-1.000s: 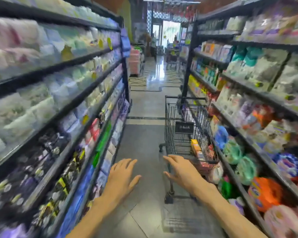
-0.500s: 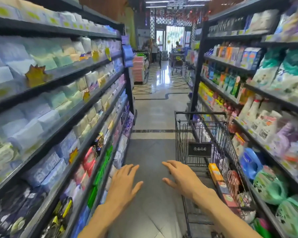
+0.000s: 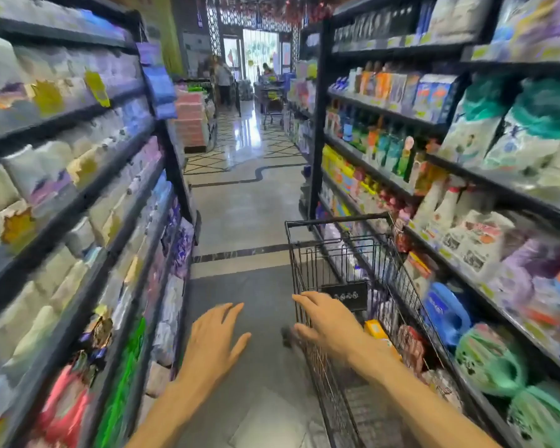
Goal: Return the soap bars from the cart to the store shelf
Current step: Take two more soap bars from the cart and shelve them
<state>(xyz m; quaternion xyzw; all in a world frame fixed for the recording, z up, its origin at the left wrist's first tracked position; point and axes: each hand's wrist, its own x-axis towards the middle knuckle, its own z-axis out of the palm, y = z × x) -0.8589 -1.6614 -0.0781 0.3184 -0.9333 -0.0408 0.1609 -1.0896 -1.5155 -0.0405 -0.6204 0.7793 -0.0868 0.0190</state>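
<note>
Between two shelf rows, the cart (image 3: 343,253) stands; right hand (image 3: 328,328) reaches its near end, left hand (image 3: 212,344) hovers, fingers apart on both.

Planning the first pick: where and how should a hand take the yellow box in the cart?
Probably from above, with the right hand, which is already over the cart's near rim. The yellow box lies in the basket with its top face showing, wire walls around it and other packs at its far side, so a side approach looks blocked. Pinch across its two long edges. The blur hides its exact tilt.
</note>
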